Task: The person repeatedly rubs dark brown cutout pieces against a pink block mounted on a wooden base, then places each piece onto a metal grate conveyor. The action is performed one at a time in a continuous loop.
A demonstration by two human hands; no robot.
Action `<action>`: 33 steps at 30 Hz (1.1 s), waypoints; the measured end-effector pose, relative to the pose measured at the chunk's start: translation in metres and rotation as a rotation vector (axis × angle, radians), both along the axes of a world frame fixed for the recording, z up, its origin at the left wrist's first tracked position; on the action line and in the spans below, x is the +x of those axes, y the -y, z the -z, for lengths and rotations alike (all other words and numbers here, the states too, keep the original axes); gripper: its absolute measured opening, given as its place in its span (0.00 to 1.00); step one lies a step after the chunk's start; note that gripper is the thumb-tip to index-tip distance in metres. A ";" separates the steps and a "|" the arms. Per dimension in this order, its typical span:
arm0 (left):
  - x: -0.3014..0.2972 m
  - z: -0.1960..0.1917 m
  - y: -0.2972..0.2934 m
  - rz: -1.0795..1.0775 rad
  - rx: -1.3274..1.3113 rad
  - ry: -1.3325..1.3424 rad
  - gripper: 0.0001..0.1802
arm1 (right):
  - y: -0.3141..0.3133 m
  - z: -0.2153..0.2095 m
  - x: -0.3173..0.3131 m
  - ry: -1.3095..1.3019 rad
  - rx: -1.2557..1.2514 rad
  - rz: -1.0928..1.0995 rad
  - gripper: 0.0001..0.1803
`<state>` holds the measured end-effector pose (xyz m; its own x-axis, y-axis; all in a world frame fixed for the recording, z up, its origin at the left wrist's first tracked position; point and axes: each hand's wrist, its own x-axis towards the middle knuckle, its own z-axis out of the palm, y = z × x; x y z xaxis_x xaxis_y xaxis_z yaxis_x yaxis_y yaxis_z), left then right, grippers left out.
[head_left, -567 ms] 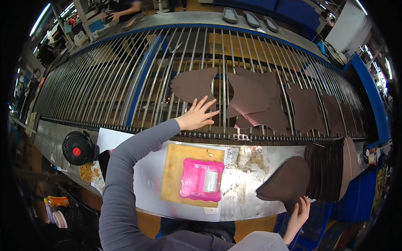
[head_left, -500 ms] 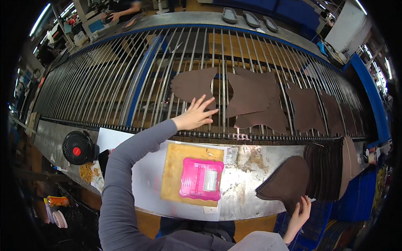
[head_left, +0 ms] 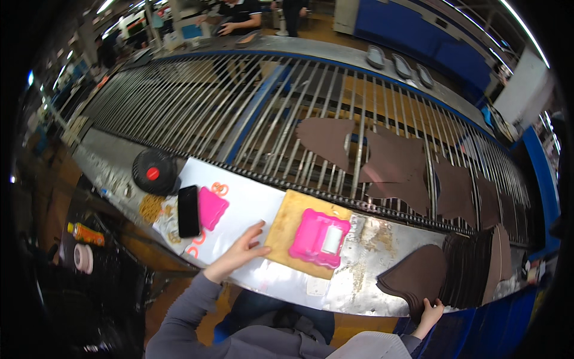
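Observation:
My left hand [head_left: 241,253] rests open on the metal bench [head_left: 365,281], its fingertips at the left edge of a tan wooden board [head_left: 293,224]. A pink tray-like tool [head_left: 318,237] with a white roller lies on that board. My right hand [head_left: 429,315] grips the lower edge of a dark brown leather piece [head_left: 414,278] at the front of a fanned stack [head_left: 478,263]. Several brown leather pieces [head_left: 388,161] lie spread on the rod conveyor [head_left: 239,113] beyond the bench.
A black phone [head_left: 189,210], a pink pad [head_left: 211,207] and a black round device with a red button [head_left: 155,172] lie at the left of the bench. Shoe soles [head_left: 399,61] sit on the conveyor's far side. Another person [head_left: 236,18] works across the conveyor.
My left hand has drawn back from the leather pieces on the conveyor to the bench beside the wooden board. My right hand still holds the brown piece. The view has shifted right.

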<state>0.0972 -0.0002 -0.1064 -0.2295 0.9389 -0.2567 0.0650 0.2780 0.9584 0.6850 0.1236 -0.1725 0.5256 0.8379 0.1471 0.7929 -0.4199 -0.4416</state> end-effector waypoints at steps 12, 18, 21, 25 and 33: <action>0.059 0.032 0.004 -0.551 0.391 -0.470 0.09 | -0.038 -0.011 -0.005 -0.252 -0.130 -0.165 0.34; 0.059 0.016 0.016 -0.585 0.388 -0.486 0.11 | -0.047 -0.017 -0.033 -0.286 -0.186 -0.198 0.33; 0.055 0.016 0.025 -0.617 0.451 -0.450 0.12 | -0.049 -0.017 -0.038 -0.300 -0.196 -0.207 0.32; 0.031 0.015 0.052 -0.529 0.446 -0.337 0.11 | -0.050 -0.014 -0.033 -0.325 -0.205 -0.205 0.31; 0.011 -0.015 0.080 -0.637 0.366 -0.242 0.07 | -0.050 0.022 0.068 -0.396 -0.111 -0.195 0.30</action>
<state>0.1079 -0.0800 -0.0913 -0.7637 0.6225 0.1709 0.2181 -0.0004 0.9759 0.7529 0.1738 -0.1946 0.3543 0.9261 -0.1298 0.6409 -0.3416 -0.6874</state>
